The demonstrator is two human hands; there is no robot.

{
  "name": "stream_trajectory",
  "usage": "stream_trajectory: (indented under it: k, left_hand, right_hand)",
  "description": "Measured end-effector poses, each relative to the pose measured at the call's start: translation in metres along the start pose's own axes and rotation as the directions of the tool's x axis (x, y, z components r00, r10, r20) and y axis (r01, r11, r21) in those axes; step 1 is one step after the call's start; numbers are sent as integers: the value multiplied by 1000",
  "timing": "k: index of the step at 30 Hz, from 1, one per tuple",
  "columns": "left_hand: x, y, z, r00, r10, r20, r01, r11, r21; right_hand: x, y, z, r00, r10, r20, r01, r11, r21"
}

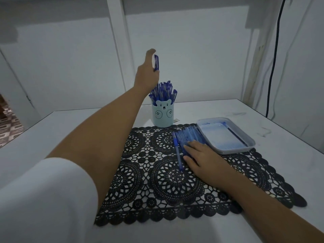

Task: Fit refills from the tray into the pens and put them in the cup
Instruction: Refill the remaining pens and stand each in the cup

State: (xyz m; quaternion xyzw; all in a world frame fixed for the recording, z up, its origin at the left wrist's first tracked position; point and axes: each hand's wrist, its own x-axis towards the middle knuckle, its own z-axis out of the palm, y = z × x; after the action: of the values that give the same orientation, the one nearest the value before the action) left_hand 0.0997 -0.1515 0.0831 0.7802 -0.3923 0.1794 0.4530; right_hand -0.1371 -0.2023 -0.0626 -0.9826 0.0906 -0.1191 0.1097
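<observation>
Left hand (147,74) grips a blue pen (156,62) above the cup (163,116); right hand (205,159) rests flat, fingers straight, on loose pens (190,135).

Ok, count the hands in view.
2. The left hand holds a pen above the cup; the right hand rests on the pens lying on the mat beside the tray.

No text, brand or number can be read anywhere. The only printed mark is a bear face with two paws on the front of the cup (163,114), and it carries no letters. The pens (162,92) standing in it are too small and blurred for any print to show
</observation>
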Motion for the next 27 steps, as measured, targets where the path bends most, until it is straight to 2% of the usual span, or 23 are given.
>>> stream_trajectory:
  k: [3, 6, 8, 11, 17, 23, 25, 27]
  left_hand:
    - [-4, -10, 7, 997, 12, 78, -19, 995, 100]
    - [-8, -13, 9, 997, 42, 64, -52, 984, 170]
    - [-9, -13, 7, 995, 75, 62, -90, 951, 296]
    - [-15, -19, 5, 989, 37, 146, -96, 900, 426]
    - [-26, -19, 0, 984, 16, 178, -70, 951, 302]
    - [-72, 4, -1, 991, 131, 4, -130, 974, 184]
    - [-102, 10, 3, 990, 135, 40, -140, 978, 155]
    - [-132, 12, 9, 985, 55, 163, -75, 990, 118]
  right_hand:
    - [0, 1, 1, 1000, 1, -1, -1, 1000, 1]
    - [0, 1, 2, 1000, 1, 3, -1, 1000, 2]
    - [0, 0, 1, 1000, 0, 4, 0, 1000, -4]
    - [0, 0, 1, 1000, 0, -3, 0, 1000, -7]
    - [-1, -1, -1, 1000, -2, -3, 2, 1000, 3]
    - [0, 0, 0, 1000, 7, -1, -7, 999, 39]
    - [0, 0, 0, 1000, 10, -5, -10, 999, 42]
    - [0, 1, 1, 1000, 10, -19, -9, 999, 45]
